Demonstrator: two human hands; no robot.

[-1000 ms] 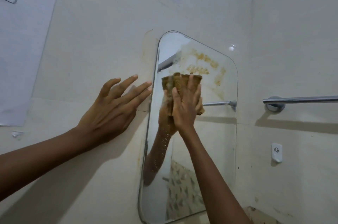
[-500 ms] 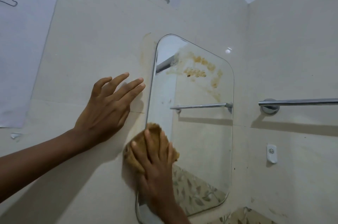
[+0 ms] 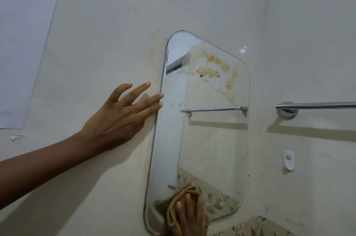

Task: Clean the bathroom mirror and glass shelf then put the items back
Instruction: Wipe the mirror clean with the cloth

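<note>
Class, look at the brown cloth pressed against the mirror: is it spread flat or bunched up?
Bunched up. The cloth shows thick folds and creases under the right hand at the mirror bottom.

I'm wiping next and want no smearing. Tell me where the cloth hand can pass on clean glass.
Clear glass runs down the mirror middle, between the brown stains above and the cloth under the right hand below. The left hand crowds the left edge.
</note>
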